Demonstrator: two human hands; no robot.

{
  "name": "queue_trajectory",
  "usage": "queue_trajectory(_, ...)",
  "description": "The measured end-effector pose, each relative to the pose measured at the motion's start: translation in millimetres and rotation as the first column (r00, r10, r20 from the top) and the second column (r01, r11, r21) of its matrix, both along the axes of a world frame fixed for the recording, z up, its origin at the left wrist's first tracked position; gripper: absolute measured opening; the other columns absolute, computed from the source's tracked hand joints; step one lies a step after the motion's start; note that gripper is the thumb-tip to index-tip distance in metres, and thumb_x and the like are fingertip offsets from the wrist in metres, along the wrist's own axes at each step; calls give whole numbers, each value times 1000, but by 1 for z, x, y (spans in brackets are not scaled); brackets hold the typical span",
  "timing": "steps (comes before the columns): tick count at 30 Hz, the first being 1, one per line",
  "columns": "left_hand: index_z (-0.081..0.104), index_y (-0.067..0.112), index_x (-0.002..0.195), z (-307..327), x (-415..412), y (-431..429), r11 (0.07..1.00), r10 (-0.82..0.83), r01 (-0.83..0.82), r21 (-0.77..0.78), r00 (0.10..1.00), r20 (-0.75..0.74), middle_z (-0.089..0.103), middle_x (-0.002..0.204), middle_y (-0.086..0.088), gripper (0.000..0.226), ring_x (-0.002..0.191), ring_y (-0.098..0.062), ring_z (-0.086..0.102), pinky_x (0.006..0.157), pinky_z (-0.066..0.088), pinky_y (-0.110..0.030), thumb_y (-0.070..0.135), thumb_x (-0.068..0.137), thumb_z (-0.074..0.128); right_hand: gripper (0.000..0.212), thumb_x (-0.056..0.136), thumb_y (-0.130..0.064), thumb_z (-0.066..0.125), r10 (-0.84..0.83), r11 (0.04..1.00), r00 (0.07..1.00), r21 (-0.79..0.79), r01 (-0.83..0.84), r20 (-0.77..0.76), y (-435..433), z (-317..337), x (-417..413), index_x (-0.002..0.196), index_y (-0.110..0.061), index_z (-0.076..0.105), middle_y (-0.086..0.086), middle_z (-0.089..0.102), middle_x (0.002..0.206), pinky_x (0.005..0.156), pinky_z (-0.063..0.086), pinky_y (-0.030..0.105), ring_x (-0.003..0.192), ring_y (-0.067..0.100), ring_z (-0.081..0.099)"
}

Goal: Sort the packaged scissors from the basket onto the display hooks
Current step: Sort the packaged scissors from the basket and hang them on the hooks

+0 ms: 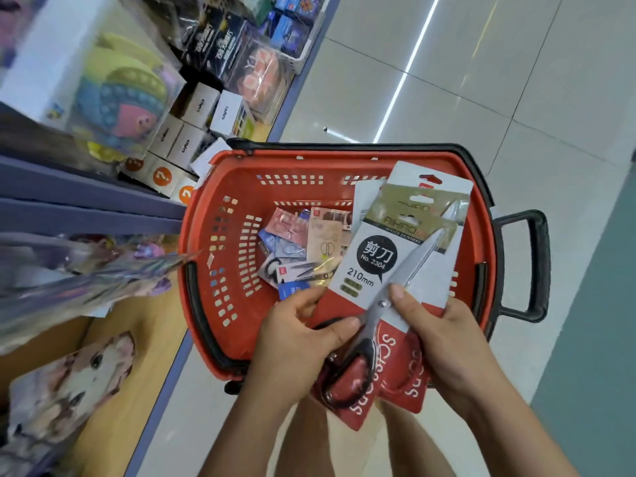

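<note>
Both hands are busy with one fanned bundle, held just above the near end of the basket. Her or his left hand grips the packs of scissors from the left edge, the thumb curled over the front card close to the black handles of the front pair. The right hand grips the same bundle from the right, fingers behind the cards and the thumb pressed flat on the front one, right beside the pivot screw.

Several cards lie stacked and slightly spread, their hang-holes pointing away from the person. The front card is white and red with a black speech bubble reading "No. 2304" and "210mm", and its steel blades run diagonally up to the right. The red bottoms of at least two cards stick out below the hands.

Under the bundle sits a red basket on the pale tiled floor, with a black pull handle jutting from its right side. More loose packs lie jumbled on its bottom, some red, some blue, some tan, well apart from the held bundle.

Just left of the basket stands a shelf with a purple edge. White boxes and a colourful toy in a clear bag sit on it; much of that side is blurred.
</note>
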State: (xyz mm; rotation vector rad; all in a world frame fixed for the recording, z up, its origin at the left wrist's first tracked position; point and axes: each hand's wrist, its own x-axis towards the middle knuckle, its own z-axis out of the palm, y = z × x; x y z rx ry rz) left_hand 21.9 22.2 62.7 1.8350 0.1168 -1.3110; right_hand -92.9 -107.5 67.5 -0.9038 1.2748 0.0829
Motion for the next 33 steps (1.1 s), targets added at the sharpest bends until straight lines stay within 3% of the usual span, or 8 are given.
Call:
queue_trajectory(4,64,30,92,35,-8,1,991,114,-114,-70,993,3,74,85,23,33,83,1,71,70,56,-19,4,78,78,41,76,-44,67,62,998,998,-29,-62,14,-7,29,0,93,-8,74,15,77,80,56,57,29,64,25,73)
queue_trajectory(8,69,21,104,86,-20,11,946,302,-293,-139,952,45,77,97,4,32,91,-13,73,75,56,-27,6,76,76,52,84,-59,54,179,975,984,-136,-177,5,-16,75,3,72,-11,73,12,73,65,43,46,21,48,17,65)
queue_trajectory(14,66,10,105,180,-40,31,796,564,-533,-288,825,31,76,93,-9,26,79,-19,73,61,56,-24,8,79,64,44,82,-51,57,427,896,891,-207,-394,153,-19,169,5,88,-12,76,6,78,78,69,58,32,69,21,75)
queue_trajectory(19,63,12,108,255,-54,60,687,676,-616,-385,737,27,76,96,-7,36,79,-17,74,59,56,-24,13,72,65,31,92,-37,55,615,783,758,-280,-556,215,5,260,8,76,-14,69,-2,69,54,43,47,16,46,9,66)
queue_trajectory(23,63,12,112,309,-69,89,629,725,-628,-459,686,54,75,101,-10,42,86,-21,73,65,57,-26,14,71,67,55,85,-54,54,755,640,626,-425,-640,195,40,315,10,79,0,66,18,69,64,56,53,40,58,35,67)
queue_trajectory(26,66,17,106,342,-83,115,582,782,-644,-497,611,124,74,102,-13,36,88,-25,71,69,58,-31,15,70,70,35,86,-41,61,788,593,576,-524,-611,220,71,351,11,57,-22,61,-12,53,42,44,34,13,39,2,50)
queue_trajectory(29,64,15,107,373,-99,143,502,842,-663,-555,520,140,75,101,-12,35,87,-25,72,67,57,-29,14,72,69,10,77,-31,79,837,542,479,-527,-655,265,104,383,6,78,-25,71,-18,68,57,53,42,7,52,-5,63)
queue_trajectory(33,64,11,105,410,-122,187,422,897,-672,-609,406,174,75,97,-11,33,86,-26,73,68,57,-31,13,73,70,26,72,-23,85,890,456,366,-563,-690,273,158,422,-5,96,-24,74,-12,78,85,73,57,21,80,6,74)
